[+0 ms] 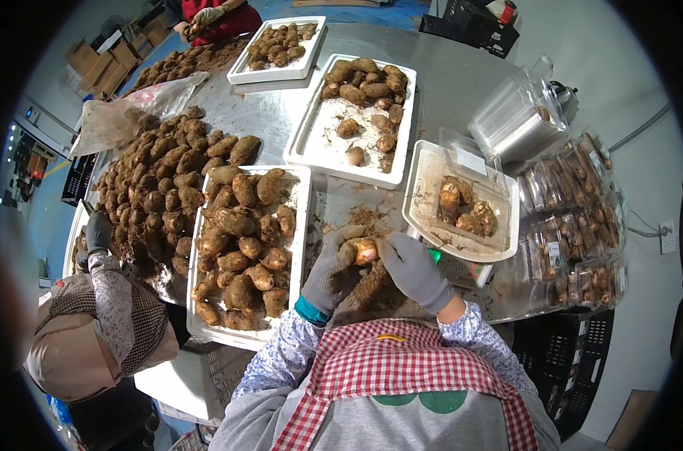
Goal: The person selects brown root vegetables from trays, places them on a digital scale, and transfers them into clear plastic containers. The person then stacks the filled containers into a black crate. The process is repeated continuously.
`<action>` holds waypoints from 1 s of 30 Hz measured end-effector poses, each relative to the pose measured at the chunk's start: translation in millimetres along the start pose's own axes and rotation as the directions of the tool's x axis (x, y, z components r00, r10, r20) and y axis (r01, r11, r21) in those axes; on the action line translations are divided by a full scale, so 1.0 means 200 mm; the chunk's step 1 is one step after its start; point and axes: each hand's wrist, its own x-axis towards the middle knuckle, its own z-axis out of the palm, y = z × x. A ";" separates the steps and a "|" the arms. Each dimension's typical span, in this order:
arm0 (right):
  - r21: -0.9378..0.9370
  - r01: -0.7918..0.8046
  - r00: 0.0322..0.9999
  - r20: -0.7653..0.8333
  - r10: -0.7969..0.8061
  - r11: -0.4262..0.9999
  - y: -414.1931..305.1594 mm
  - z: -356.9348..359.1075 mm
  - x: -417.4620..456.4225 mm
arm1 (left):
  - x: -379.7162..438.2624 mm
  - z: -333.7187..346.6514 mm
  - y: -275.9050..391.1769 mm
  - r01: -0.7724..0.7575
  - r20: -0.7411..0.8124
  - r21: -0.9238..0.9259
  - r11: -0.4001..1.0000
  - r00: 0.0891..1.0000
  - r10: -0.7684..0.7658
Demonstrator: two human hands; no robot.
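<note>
My left hand (335,270), in a grey glove, is closed around a taro corm (359,251) with a pale cut-looking end. My right hand (415,270), gloved too, touches the corm's right end with its fingertips; whether it grips anything else is hidden. Beneath both hands lies a heap of brown root fibres (375,287). A white foam tray (305,225) full of taro corms stands to the left. On the right, a clear plastic clamshell box (502,237) holding several corms rests in a white tub (423,217) on a scale (465,272).
Two more foam trays (347,176) (285,78) of corms stand farther back. A large corm pile (155,169) lies left, near a co-worker's gloved hand (98,232). Empty clamshells (516,115) and filled packs (573,220) are stacked right. Another person (223,22) works at the far end.
</note>
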 end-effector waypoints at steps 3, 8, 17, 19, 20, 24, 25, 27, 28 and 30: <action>-0.089 -0.074 0.997 -0.041 0.071 0.993 0.12 0.06 -0.03 | -0.02 0.07 0.03 -0.061 -0.029 0.111 0.992 0.997 0.065; 0.161 -0.031 0.985 -0.161 0.058 0.986 0.11 0.03 -0.02 | 0.02 0.05 0.04 -0.058 -0.088 0.121 0.991 0.994 0.069; 0.048 -0.164 0.984 -0.070 0.167 0.985 0.17 0.04 0.00 | 0.00 0.08 0.08 -0.081 -0.065 0.513 0.855 0.989 0.133; -0.105 -0.105 0.994 -0.041 0.101 0.989 0.21 0.04 -0.01 | -0.01 0.14 0.12 -0.101 -0.081 0.591 0.800 0.980 0.183; -0.032 -0.169 0.986 0.005 0.169 0.985 0.22 0.04 -0.02 | 0.00 0.16 0.14 -0.115 -0.080 0.659 0.743 0.972 0.221; 0.771 -0.262 0.958 0.134 0.256 0.581 0.47 0.14 -0.13 | 0.01 0.13 0.09 -0.105 -0.068 0.811 0.576 0.960 0.271; 0.568 -0.205 0.979 0.114 0.170 0.797 0.49 0.12 -0.16 | 0.01 0.13 0.07 -0.087 -0.072 0.839 0.536 0.960 0.269; 0.409 -0.199 0.977 0.159 0.145 0.890 0.44 0.09 -0.17 | 0.02 0.15 0.05 -0.088 -0.046 0.849 0.520 0.970 0.240; 0.490 -0.285 0.954 0.227 0.195 0.824 0.36 0.10 -0.15 | 0.02 0.15 0.04 -0.093 -0.029 0.856 0.509 0.974 0.226; 0.229 -0.033 0.973 0.232 -0.022 0.973 0.35 0.10 -0.15 | 0.03 0.13 0.02 -0.173 0.032 0.847 0.502 0.960 0.277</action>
